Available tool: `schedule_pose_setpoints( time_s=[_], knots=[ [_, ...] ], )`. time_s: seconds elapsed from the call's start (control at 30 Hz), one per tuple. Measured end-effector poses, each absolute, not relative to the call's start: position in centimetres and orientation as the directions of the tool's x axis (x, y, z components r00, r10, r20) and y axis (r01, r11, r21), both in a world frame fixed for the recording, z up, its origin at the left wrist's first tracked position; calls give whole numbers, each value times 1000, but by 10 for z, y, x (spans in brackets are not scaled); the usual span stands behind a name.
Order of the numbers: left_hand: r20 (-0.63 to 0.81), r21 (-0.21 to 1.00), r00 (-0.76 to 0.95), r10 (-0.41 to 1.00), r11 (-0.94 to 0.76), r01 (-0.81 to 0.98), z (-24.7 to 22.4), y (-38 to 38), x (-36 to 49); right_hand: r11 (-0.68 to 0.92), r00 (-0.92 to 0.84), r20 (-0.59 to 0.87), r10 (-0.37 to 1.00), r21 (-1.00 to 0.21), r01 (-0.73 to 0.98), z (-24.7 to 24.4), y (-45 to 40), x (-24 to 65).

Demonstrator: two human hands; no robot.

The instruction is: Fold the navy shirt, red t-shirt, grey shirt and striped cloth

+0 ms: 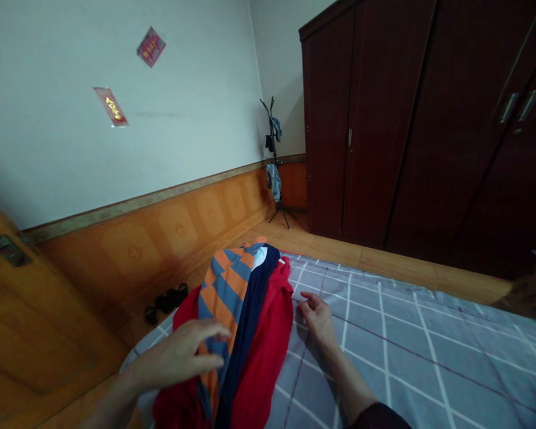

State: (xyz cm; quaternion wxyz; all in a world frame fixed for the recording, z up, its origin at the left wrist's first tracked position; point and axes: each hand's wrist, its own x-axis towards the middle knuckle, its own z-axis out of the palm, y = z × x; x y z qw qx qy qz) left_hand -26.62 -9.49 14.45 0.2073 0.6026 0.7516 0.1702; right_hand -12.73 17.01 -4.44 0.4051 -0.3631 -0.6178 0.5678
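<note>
- Clock directions are read around the clothes, with twelve o'clock facing away from the person.
- An orange-and-slate-blue patterned cloth garment (227, 283), a navy-blue cloth garment (246, 333) and a bright red cloth garment (272, 342) lie together on a grey, white-lined checked bedspread (397, 339), near its left end.
- Their shared long axis runs from between six and seven o'clock, close to the person, to between twelve and one; the far end is the narrower one.
- The patterned garment lies to the left, the navy one makes a slim strip beside it, and red shows at three o'clock and again along the left edge.
- A small white-and-pale-blue cloth patch (259, 257) shows between the patterned and navy fabric at the far end.
- The left hand (190, 351) is at about eight o'clock, over the patterned garment, fingers pointing to three; thumb and fingers are parted and grip nothing. Whether they touch the fabric, I cannot tell.
- The right hand (318, 316) is at three o'clock, just beside the red garment and over the bedspread, its fingers loosely bent towards eleven and holding nothing.
- Dark footwear (170, 300) sits on the floor at ten o'clock, a black coat stand (274, 150) at half past twelve, and a dark reddish-brown wooden wardrobe (384, 137) around two.
</note>
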Motion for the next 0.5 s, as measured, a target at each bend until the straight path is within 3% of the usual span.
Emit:
schedule_pose_setpoints(
  time_s=[0.1, 0.17, 0.3, 0.5],
  knots=[
    [171, 540, -371, 913, 228, 810, 134, -21, -300, 92, -426, 96, 900, -995, -29, -45, 170, -126],
    [270, 547, -506, 819, 302, 781, 114, 25, -325, 91, -425, 97, 900, -995, -34, -45, 169, -125],
    [314, 558, -655, 687, 424, 713, 66, 81, -358, 97, -426, 105, 898, -995, -39, -46, 168, -124],
    [319, 608, -766, 558, 500, 617, 9, 95, -364, 97, -418, 92, 904, -995, -11, -47, 167, -125]
  ],
)
